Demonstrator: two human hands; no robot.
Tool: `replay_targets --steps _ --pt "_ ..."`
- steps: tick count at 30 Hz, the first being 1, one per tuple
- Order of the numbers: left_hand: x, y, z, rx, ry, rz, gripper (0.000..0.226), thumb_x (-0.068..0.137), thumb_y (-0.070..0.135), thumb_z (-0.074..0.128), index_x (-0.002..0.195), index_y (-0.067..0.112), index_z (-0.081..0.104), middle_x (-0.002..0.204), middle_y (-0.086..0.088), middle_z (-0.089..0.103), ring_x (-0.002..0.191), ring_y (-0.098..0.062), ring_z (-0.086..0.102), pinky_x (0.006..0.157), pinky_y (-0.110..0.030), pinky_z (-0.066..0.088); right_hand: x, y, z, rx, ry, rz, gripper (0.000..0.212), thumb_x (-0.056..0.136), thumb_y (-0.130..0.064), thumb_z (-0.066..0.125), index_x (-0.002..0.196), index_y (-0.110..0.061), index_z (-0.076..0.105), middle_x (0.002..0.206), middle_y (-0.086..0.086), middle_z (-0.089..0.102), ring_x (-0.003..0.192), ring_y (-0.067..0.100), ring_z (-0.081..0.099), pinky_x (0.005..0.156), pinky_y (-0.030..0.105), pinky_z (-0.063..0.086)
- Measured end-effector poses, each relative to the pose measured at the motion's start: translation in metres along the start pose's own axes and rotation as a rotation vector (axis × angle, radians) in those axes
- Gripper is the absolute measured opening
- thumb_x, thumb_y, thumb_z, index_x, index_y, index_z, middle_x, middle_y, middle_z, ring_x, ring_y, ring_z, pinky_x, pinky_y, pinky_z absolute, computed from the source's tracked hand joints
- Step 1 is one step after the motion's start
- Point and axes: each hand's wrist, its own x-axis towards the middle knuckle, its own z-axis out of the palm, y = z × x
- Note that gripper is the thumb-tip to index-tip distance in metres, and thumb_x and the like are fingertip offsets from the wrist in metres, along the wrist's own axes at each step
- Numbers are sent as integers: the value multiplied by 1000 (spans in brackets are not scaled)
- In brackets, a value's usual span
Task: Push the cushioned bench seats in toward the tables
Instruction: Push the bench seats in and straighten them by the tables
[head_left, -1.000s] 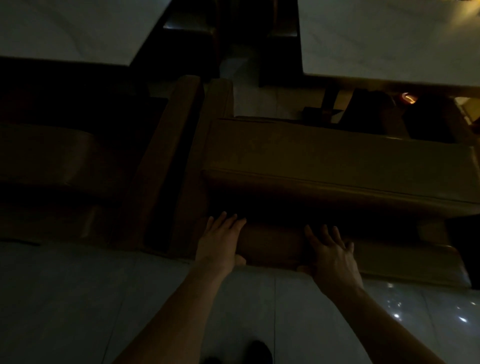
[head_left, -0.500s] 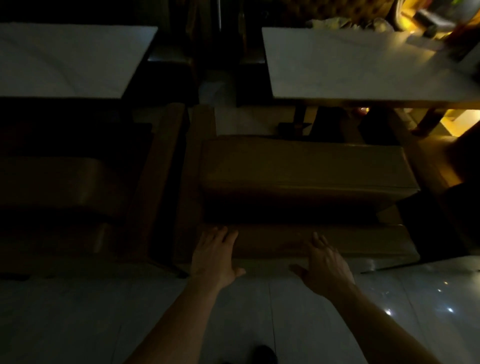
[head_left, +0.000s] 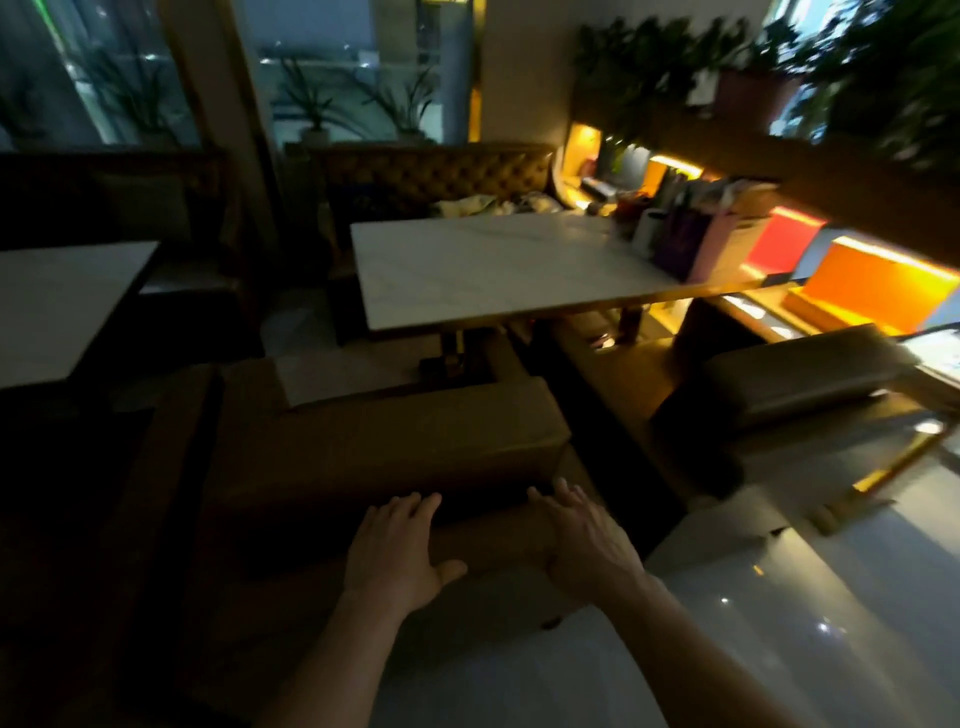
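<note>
Cushioned bench seat (head_left: 374, 441) sat in front of the white-topped desk (head_left: 498, 270), both your hands on it.
Your left hand (head_left: 395, 551) and right hand (head_left: 582, 535) lay flat on its near edge, each grip wide, fingers straight.

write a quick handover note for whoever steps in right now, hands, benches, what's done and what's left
Left hand: open, fingers straight, flat on the near edge of the tan cushioned bench.
Right hand: open, fingers spread, on the same edge, further right.
The bench sits in front of the white table, its far end under the tabletop edge; the rest is out on the floor side.
A second, darker bench stands off to the right, apart from that table.
Done: hands placed on this bench.
Left: judge whether this bench needs more push, then likely the darker one.
</note>
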Motion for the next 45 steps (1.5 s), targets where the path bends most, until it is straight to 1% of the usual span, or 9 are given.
replay_targets --steps 9,12,16,23,33,35,40,42,45 --pt "26 252 21 -36 23 155 91 81 70 57 154 34 17 160 7 23 146 -17 22 119 -41 22 -84 237 -72 75 115 169 80 90 -53 59 155 -34 16 163 10 16 148 32 20 117 46 28" --pt "42 320 35 -59 -9 201 91 81 71 57 154 34 18 159 7 26 145 -19 24 116 -42 27 -96 306 -82 74 131 217 80 88 -52 61 154 -32 22 157 8 25 145 31 27 112 45 35" --pt "75 390 55 -67 -64 250 87 85 66 57 154 32 18 160 7 23 145 -18 23 115 -39 26 -92 384 -86 86 134 272 83 86 -61 59 154 -37 17 162 8 19 147 29 22 114 44 31" --pt "177 483 115 -134 -107 261 88 83 65 61 154 33 20 160 6 23 145 -19 24 116 -38 24 -34 512 -82 66 83 325 84 87 -62 57 155 -35 15 164 11 14 148 31 19 116 45 30" --pt "311 589 194 -190 -175 220 84 86 61 59 154 31 20 159 6 24 145 -15 20 119 -34 18 69 682 -86 46 -93 356 87 86 -61 60 155 -31 17 163 12 16 148 33 19 117 46 31" --pt "329 601 206 -171 -188 207 87 85 63 59 155 33 15 161 5 19 147 -16 16 119 -36 17 88 707 -85 31 -113 341 87 85 -62 60 155 -31 17 162 13 19 147 33 22 116 46 32" --pt "374 629 238 -86 -193 150 93 85 65 57 155 35 6 164 5 5 150 -18 1 119 -40 9 147 764 -75 5 -123 262 87 86 -59 62 155 -30 19 163 16 14 150 35 15 119 48 25" --pt "388 641 249 -71 -180 109 93 85 64 58 155 35 4 164 6 4 150 -18 0 119 -40 8 170 783 -70 1 -135 215 87 86 -58 62 155 -31 16 164 16 11 151 35 9 119 49 21" --pt "404 657 267 -61 -124 2 95 85 60 62 155 37 1 164 5 9 149 -20 8 119 -39 11 203 808 -60 -8 -146 125 90 86 -59 62 156 -32 11 164 14 6 151 34 5 120 50 17"
